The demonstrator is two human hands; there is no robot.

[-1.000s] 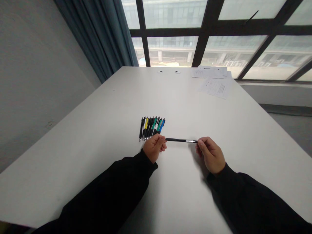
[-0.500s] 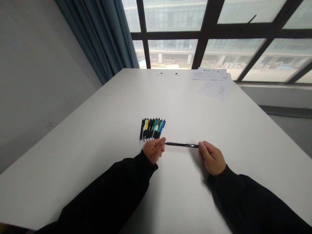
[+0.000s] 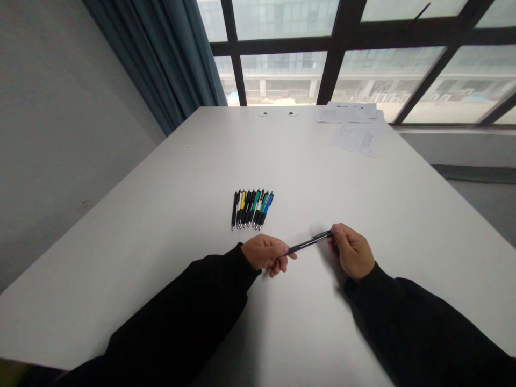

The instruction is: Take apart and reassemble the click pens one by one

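Note:
A slim black pen is held between both hands just above the white table, tilted with its right end farther from me. My left hand pinches its near left end with curled fingers. Fingers of my right hand are closed around its far right end. A row of several pens with black, yellow, green and blue barrels lies side by side on the table, a little beyond my left hand and apart from it.
Loose printed sheets lie at the table's far right corner by the window. Two small round caps sit at the far edge. A dark blue curtain hangs at the left, next to a grey wall.
The pen lay level between my hands; now it is tilted, since my left hand has drawn back toward me and to the right. The right hand has barely shifted.

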